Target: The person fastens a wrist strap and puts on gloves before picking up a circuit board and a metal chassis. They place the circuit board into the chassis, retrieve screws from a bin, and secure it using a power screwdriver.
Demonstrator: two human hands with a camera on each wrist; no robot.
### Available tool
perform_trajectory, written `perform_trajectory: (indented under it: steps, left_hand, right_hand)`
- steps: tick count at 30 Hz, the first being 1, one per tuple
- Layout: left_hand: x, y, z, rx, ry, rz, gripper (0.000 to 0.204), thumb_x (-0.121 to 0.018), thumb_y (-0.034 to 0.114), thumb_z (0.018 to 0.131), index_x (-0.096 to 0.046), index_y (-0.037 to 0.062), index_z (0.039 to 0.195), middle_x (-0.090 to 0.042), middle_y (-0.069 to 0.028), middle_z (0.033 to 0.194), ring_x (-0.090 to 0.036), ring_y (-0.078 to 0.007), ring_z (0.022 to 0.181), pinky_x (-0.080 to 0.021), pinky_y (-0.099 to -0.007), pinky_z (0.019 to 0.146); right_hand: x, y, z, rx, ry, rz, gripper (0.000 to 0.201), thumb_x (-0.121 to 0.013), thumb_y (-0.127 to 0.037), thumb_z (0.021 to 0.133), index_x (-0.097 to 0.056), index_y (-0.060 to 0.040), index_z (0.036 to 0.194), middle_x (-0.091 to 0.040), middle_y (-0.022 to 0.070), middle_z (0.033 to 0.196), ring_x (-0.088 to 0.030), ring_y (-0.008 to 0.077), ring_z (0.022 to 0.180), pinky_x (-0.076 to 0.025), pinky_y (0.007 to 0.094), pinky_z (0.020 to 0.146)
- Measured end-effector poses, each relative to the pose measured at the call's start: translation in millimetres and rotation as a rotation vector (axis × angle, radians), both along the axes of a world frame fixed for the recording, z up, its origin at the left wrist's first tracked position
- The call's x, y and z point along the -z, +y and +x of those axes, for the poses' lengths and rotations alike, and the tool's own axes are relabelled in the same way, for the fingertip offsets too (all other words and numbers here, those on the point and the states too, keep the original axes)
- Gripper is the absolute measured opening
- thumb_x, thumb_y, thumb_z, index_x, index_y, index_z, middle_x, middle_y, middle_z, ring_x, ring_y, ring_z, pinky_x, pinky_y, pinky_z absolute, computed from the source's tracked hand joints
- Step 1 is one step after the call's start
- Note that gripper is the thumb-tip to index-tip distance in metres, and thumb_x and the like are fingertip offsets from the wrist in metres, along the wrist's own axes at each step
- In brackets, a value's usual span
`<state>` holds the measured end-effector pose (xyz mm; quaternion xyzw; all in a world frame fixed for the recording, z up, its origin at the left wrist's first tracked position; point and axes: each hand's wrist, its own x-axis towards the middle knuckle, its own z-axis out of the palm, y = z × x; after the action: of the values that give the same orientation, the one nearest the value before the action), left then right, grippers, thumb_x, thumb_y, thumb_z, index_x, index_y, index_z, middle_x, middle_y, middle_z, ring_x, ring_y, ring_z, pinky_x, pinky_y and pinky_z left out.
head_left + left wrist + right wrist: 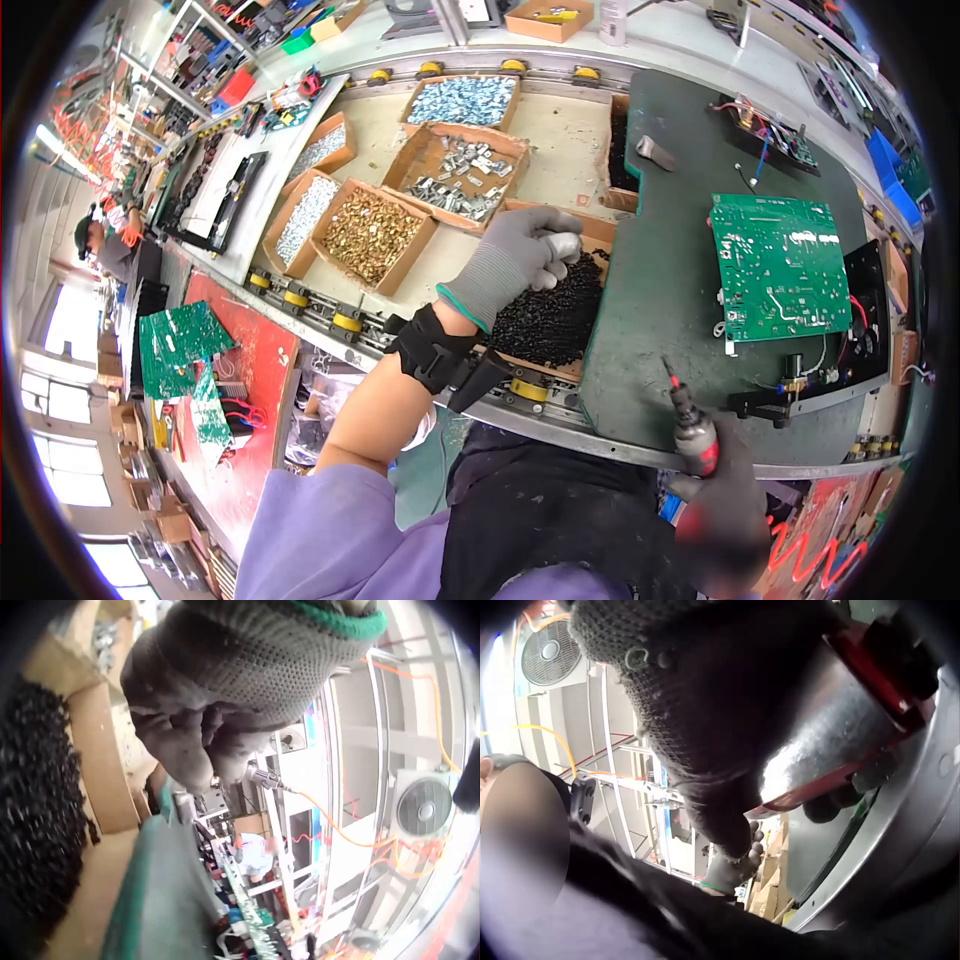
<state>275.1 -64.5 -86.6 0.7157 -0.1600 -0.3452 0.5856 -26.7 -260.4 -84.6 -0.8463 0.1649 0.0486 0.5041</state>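
My left hand (520,255), in a grey glove, hovers over a cardboard box of small black screws (545,320). Its fingers are curled, thumb and fingertips bunched in the left wrist view; whether something small sits between them I cannot tell. Low at the right, my gloved right hand (728,490) grips a power screwdriver (695,432) with a silver and red body. The bit points up and away over the dark green mat (640,310). Beyond it, a green circuit board (780,265) lies on the mat, overlapping a black frame (868,320).
Open boxes hold metal clips (460,170), brass-coloured parts (370,235) and silvery pieces (462,100). A grey cylindrical piece (655,153) lies on the mat. Rollers (528,390) line the front rail. More circuit boards (180,345) rest on a red surface at left.
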Motion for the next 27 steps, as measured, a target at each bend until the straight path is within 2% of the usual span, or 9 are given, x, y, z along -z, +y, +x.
perform_trajectory:
  steps: [1, 3, 7, 9, 12, 16, 19, 23, 27]
  left_hand:
    - [4.7, -2.8, -1.4, 0.018, 0.002, -0.002, 0.032, -0.059, 0.012, 0.091, -0.057, -0.0041, 0.119, -0.065, -0.0049, 0.088, -0.058, -0.0072, 0.063, -0.045, -0.017, 0.052]
    - [17.6, -7.2, -3.7, -0.097, 0.206, -0.191, 0.031, -0.06, 0.011, 0.091, -0.057, -0.0041, 0.118, -0.062, -0.0052, 0.087, -0.057, -0.0073, 0.067, -0.046, -0.0173, 0.057]
    - [29.9, -3.2, -10.3, -0.167, 0.342, -0.27, 0.023, -0.056, 0.01, 0.093, -0.054, -0.003, 0.113, -0.057, -0.0036, 0.09, -0.053, -0.0076, 0.071, -0.045, -0.0172, 0.061]
    - [31.1, -0.7, -13.3, -0.153, 0.351, -0.282, 0.021, -0.054, 0.012, 0.095, -0.054, -0.0019, 0.111, -0.054, -0.0024, 0.088, -0.05, -0.0071, 0.069, -0.042, -0.0162, 0.059]
    - [32.9, 2.0, -22.5, -0.055, 0.704, -0.48, 0.029, -0.056, 0.024, 0.096, -0.053, -0.001, 0.111, -0.051, -0.0024, 0.086, -0.046, -0.006, 0.07, -0.039, -0.0157, 0.058]
    - [8.7, -18.1, -50.0, -0.03, 0.637, -0.438, 0.037, -0.057, 0.029, 0.095, -0.052, -0.0016, 0.114, -0.051, -0.0008, 0.089, -0.046, -0.0064, 0.072, -0.041, -0.0176, 0.059]
    - [13.7, -23.9, -50.6, 0.012, 0.543, -0.452, 0.037, -0.056, 0.029, 0.096, -0.052, -0.0016, 0.116, -0.051, -0.0007, 0.089, -0.045, -0.0066, 0.072, -0.041, -0.0182, 0.059]
    - [12.3, -24.3, -50.6, -0.083, 0.595, -0.426, 0.031, -0.05, 0.029, 0.099, -0.053, -0.0003, 0.11, -0.049, -0.0009, 0.084, -0.041, -0.0062, 0.066, -0.035, -0.019, 0.055]
    - [3.9, -23.8, -58.8, -0.059, 0.621, -0.464, 0.029, -0.048, 0.028, 0.1, -0.053, 0.0004, 0.106, -0.048, -0.0012, 0.08, -0.04, -0.0064, 0.064, -0.032, -0.0193, 0.054]
  right_hand:
    - [-2.7, 6.1, 5.8, -0.049, -0.104, -0.193, 0.071, -0.086, -0.019, 0.057, -0.05, 0.0006, 0.115, -0.059, 0.0144, 0.099, -0.061, 0.0251, 0.086, -0.049, 0.0364, 0.077]
    - [-6.4, 19.0, 18.8, 0.058, 0.002, -0.057, 0.071, -0.086, -0.02, 0.058, -0.051, 0.0, 0.115, -0.06, 0.0164, 0.1, -0.062, 0.0301, 0.087, -0.049, 0.0387, 0.078]
    - [-2.8, 29.0, 35.0, 0.055, -0.078, -0.218, 0.071, -0.086, -0.022, 0.059, -0.05, -0.0027, 0.117, -0.063, 0.0167, 0.098, -0.063, 0.0338, 0.084, -0.05, 0.0405, 0.074]
    - [-4.4, 30.7, 39.8, 0.077, -0.032, -0.173, 0.069, -0.085, -0.022, 0.06, -0.051, -0.0032, 0.117, -0.063, 0.0165, 0.094, -0.064, 0.0337, 0.083, -0.05, 0.0402, 0.073]
    - [-5.3, 30.3, 42.2, 0.058, -0.046, -0.188, 0.07, -0.085, -0.023, 0.061, -0.05, -0.0038, 0.118, -0.063, 0.0176, 0.093, -0.064, 0.0342, 0.085, -0.05, 0.04, 0.074]
    - [-8.0, 32.1, 48.8, 0.064, -0.057, -0.217, 0.071, -0.084, -0.025, 0.061, -0.049, -0.0041, 0.119, -0.064, 0.0187, 0.091, -0.064, 0.0351, 0.084, -0.051, 0.041, 0.072]
    - [-10.7, 32.4, 52.3, 0.1, -0.068, -0.203, 0.071, -0.084, -0.027, 0.063, -0.048, -0.0043, 0.12, -0.065, 0.019, 0.088, -0.065, 0.0359, 0.08, -0.051, 0.0421, 0.069]
    - [-13.4, 31.5, 58.1, 0.124, -0.033, -0.213, 0.07, -0.083, -0.03, 0.064, -0.049, -0.0047, 0.119, -0.065, 0.019, 0.083, -0.066, 0.0367, 0.074, -0.052, 0.0425, 0.065]
    - [-5.1, 33.3, 62.7, 0.111, -0.109, -0.206, 0.068, -0.082, -0.032, 0.064, -0.049, -0.0054, 0.118, -0.065, 0.019, 0.083, -0.066, 0.0368, 0.076, -0.052, 0.0422, 0.067]
